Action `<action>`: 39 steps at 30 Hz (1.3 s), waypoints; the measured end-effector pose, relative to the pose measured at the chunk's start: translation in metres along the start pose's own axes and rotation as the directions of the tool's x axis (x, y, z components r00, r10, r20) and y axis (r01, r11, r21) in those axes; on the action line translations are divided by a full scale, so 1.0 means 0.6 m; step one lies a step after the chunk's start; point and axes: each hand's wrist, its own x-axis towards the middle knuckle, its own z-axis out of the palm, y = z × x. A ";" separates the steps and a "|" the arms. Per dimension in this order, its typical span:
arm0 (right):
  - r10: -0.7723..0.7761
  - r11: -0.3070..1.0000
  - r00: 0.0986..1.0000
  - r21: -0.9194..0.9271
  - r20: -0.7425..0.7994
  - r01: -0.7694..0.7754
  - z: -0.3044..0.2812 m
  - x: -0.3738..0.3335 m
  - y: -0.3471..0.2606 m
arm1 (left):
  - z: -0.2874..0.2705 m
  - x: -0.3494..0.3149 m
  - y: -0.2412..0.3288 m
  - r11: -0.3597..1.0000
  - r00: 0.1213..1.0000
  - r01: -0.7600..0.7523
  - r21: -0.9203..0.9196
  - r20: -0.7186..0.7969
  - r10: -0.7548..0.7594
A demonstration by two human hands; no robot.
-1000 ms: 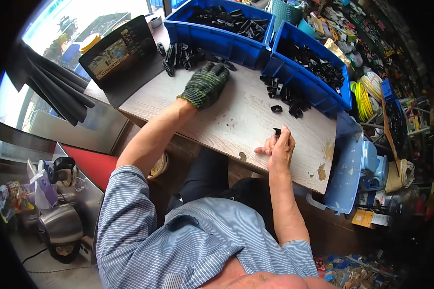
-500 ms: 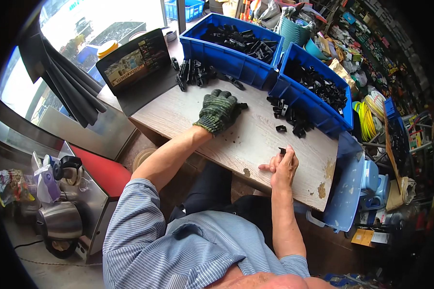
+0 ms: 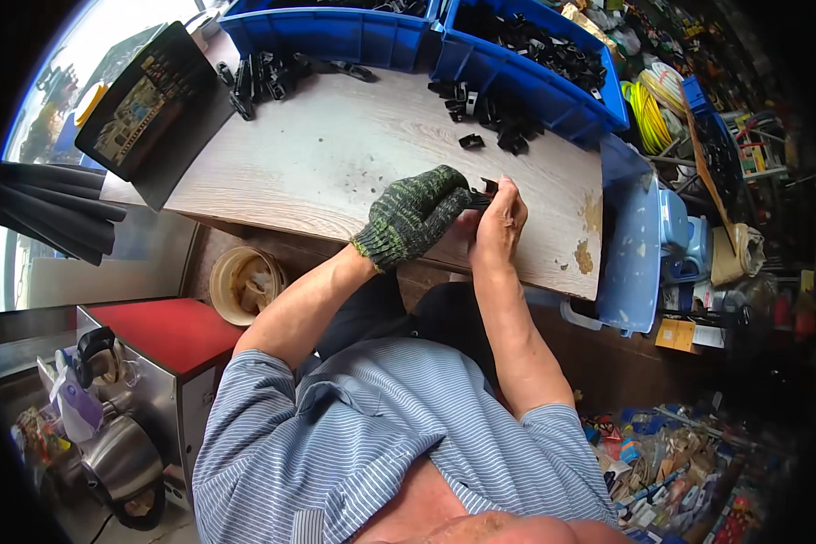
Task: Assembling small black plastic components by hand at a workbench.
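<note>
Small black part [image 3: 486, 189] pinched btwn gloved left hand [image 3: 419, 211] & right hand [image 3: 499, 220].

A pale wood-grain counter [image 3: 335, 154] with worn, chipped patches near its right end fills the middle of the scene. Along the counter's far edge stand two blue plastic bins [image 3: 526, 77]. Left of the counter, bright daylight comes through a window [image 3: 54, 100]. Below the counter's left end sit a red-topped metal cabinet [image 3: 168, 331] and a steel kettle [image 3: 122, 462]. Right of the counter, cluttered shelves [image 3: 734, 154] hold coiled yellow hose [image 3: 648, 104].
</note>
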 end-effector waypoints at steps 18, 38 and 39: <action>-0.127 0.989 0.967 -0.042 0.219 0.140 -0.026 -0.006 0.003 | 0.099 -0.010 0.039 0.967 0.930 0.255 0.023 -0.281 -0.238; 0.210 0.973 0.891 0.171 -0.403 -0.153 -0.189 0.176 -0.125 | 0.067 0.159 -0.074 0.775 0.995 -0.061 0.629 -0.026 0.099; 0.176 0.982 0.884 0.143 -0.432 -0.125 -0.219 0.190 -0.127 | 0.070 0.157 -0.072 0.797 0.995 -0.065 0.601 -0.021 0.097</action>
